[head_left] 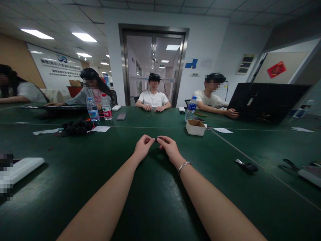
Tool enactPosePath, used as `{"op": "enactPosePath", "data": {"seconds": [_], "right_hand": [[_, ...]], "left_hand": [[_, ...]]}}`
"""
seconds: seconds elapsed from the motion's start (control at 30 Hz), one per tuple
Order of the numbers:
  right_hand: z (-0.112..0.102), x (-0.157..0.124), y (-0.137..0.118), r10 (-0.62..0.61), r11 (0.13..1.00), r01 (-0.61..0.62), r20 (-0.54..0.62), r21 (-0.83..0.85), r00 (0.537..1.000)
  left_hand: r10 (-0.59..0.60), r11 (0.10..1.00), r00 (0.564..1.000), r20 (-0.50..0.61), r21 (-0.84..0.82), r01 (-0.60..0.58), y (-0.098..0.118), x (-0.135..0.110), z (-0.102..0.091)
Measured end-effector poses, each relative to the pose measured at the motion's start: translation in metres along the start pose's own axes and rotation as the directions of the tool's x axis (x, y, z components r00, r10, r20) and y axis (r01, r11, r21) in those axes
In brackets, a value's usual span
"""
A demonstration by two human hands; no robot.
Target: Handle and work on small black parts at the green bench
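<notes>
Just above the green table [160, 187], my two hands meet almost fingertip to fingertip in the middle of the head view. My left hand [144, 146] is closed in a pinch of thumb and forefinger. Facing it, my right hand [170, 147] pinches too, a silver bracelet [184, 166] round its wrist. A tiny dark object [156, 140] shows between the fingertips of both hands. It is too small to tell its kind, and the fingers hide most of it.
Ahead right stand an open cardboard box [195, 128] and a water bottle [191, 108]. Black cables [78, 126] and two bottles [100, 109] are ahead left. A dark, silver-tipped object [247, 165] lies right. Several people sit around, one holding a large black panel [263, 100].
</notes>
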State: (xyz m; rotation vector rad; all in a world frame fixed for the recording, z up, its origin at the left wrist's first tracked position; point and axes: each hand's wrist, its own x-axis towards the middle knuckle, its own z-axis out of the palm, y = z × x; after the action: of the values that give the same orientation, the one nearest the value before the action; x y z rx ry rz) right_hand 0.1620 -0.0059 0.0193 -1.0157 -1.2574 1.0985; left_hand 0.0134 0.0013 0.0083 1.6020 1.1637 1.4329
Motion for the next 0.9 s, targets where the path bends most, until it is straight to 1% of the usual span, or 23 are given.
{"op": "enactPosePath", "data": {"seconds": [0.1, 0.2, 0.23, 0.3, 0.37, 0.4, 0.47, 0.53, 0.63, 0.67, 0.7, 0.77, 0.83, 0.9], "right_hand": [[0.0003, 0.0014, 0.001, 0.012, 1.0, -0.012, -0.027, 0.019, 1.0], [0.0006, 0.0019, 0.0016, 0.017, 0.999, -0.016, -0.036, 0.036, 0.999], [0.0006, 0.0017, 0.0015, 0.016, 0.999, -0.015, -0.037, 0.036, 0.999], [0.0009, 0.0013, 0.0014, 0.012, 1.0, -0.011, -0.035, 0.029, 0.999], [0.0012, 0.001, 0.0015, 0.007, 1.0, -0.007, -0.031, 0.014, 0.999], [0.0013, 0.001, 0.0018, 0.006, 1.0, -0.006, -0.028, 0.006, 1.0], [0.0012, 0.0014, 0.0028, 0.001, 1.0, -0.001, -0.023, -0.006, 1.0], [0.0005, 0.0024, 0.004, -0.005, 1.0, 0.005, -0.026, -0.007, 1.0], [-0.0006, 0.0033, 0.0051, -0.002, 1.0, 0.002, -0.051, 0.0, 0.999], [-0.0007, 0.0033, 0.0051, 0.001, 1.0, -0.001, -0.056, 0.001, 0.998], [-0.0006, 0.003, 0.0048, 0.003, 1.0, -0.003, -0.058, -0.001, 0.998], [0.0001, 0.002, 0.0039, 0.003, 1.0, -0.003, -0.05, -0.008, 0.999], [0.0009, 0.0011, 0.0031, 0.0, 1.0, -0.001, -0.041, -0.018, 0.999], [0.0012, 0.0009, 0.0032, -0.001, 1.0, 0.0, -0.038, -0.024, 0.999]], "left_hand": [[0.053, 0.994, 0.998, 0.022, -0.093, -0.05, 0.0033, -0.0002, -0.0004], [0.029, 0.988, 0.999, 0.022, -0.153, -0.025, 0.0054, -0.0002, -0.0006], [-0.005, 0.987, 1.0, 0.013, -0.159, 0.007, 0.0056, -0.0001, -0.0005], [-0.108, 0.985, 0.994, -0.008, -0.137, 0.106, 0.0049, 0.0002, -0.0003], [-0.204, 0.976, 0.979, -0.017, -0.08, 0.202, 0.003, 0.0007, -0.0001], [-0.227, 0.973, 0.974, -0.017, -0.05, 0.226, 0.0018, 0.001, 0.0], [-0.215, 0.977, 0.976, -0.013, 0.004, 0.215, 0.0001, 0.0012, 0.0001], [-0.153, 0.988, 0.988, -0.002, 0.016, 0.153, 0.0003, 0.001, 0.0], [-0.012, 0.998, 0.999, 0.044, -0.062, 0.014, 0.0038, -0.0001, -0.0003], [0.016, 0.996, 0.998, 0.052, -0.09, -0.012, 0.0048, -0.0004, -0.0004], [0.021, 0.995, 0.998, 0.055, -0.103, -0.015, 0.0054, -0.0007, -0.0005], [-0.041, 0.996, 0.998, 0.04, -0.073, 0.044, 0.0044, -0.0008, -0.0005], [-0.122, 0.993, 0.992, 0.018, 0.01, 0.121, 0.0016, -0.0005, -0.0004], [-0.131, 0.987, 0.991, 0.019, 0.094, 0.129, -0.0008, -0.0004, -0.0003]]}}
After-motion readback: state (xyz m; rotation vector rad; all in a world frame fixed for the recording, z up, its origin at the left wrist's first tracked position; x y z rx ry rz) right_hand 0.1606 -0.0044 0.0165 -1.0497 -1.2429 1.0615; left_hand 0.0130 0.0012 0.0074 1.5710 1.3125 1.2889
